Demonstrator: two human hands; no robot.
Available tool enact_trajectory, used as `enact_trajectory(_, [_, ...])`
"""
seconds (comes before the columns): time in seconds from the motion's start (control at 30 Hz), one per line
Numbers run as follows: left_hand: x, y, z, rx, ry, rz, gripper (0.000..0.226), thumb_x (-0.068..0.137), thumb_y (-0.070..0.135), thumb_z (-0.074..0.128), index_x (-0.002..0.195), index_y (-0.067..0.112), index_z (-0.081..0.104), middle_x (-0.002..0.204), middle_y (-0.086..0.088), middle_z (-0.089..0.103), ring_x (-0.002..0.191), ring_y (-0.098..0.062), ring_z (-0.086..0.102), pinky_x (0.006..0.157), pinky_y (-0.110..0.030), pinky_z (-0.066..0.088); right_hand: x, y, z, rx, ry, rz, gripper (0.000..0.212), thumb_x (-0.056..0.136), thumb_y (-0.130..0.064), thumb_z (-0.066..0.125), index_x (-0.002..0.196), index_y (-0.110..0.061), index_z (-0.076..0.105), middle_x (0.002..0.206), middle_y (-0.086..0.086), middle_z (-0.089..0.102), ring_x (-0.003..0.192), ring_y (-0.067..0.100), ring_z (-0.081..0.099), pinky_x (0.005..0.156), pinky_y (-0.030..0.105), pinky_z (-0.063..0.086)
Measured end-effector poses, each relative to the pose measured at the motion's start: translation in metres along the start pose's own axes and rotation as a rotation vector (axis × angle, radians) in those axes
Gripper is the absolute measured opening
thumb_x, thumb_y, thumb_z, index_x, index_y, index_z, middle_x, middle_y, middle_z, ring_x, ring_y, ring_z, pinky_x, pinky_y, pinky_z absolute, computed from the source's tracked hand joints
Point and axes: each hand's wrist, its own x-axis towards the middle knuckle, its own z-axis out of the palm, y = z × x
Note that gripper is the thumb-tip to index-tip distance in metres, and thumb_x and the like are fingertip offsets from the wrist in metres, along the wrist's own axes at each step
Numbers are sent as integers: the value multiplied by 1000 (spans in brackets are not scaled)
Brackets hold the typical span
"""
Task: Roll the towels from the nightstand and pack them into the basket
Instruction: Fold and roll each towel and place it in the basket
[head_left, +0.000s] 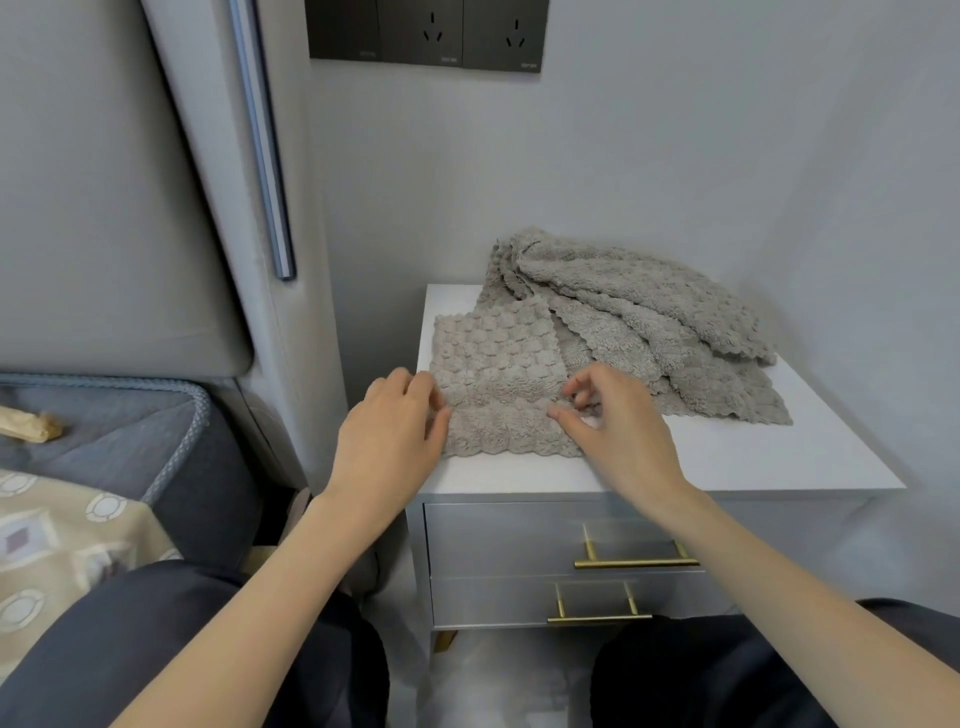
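Note:
A grey bubble-textured towel (498, 379) lies flat in a narrow strip on the white nightstand top (727, 457), near its front left. My left hand (389, 431) pinches the strip's left edge between thumb and curled fingers. At the strip's right edge my right hand (613, 421) pinches the cloth with thumb and bent fingers. A crease runs across the towel between the two hands. Behind and to the right, a loose heap of grey towels (649, 322) is bunched against the wall. No basket is in view.
The nightstand has two drawers with brass handles (634, 561) facing my knees. A padded headboard (104, 208) and the bed's mattress corner (171, 415) stand close on the left. Walls close in behind and to the right, with a socket panel (426, 34) above.

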Motion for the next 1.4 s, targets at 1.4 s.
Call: enact_trajectory(1.4, [2,-10,-17,-474,-331,-151,13,88,24,56,86,17,68,75,-6,64,66,-18,52,66,-30,43,1,2,-24,209,-330,-38,21,93,-16,55,106,-30,65,76,7,64,56,12,48,57,21,35])
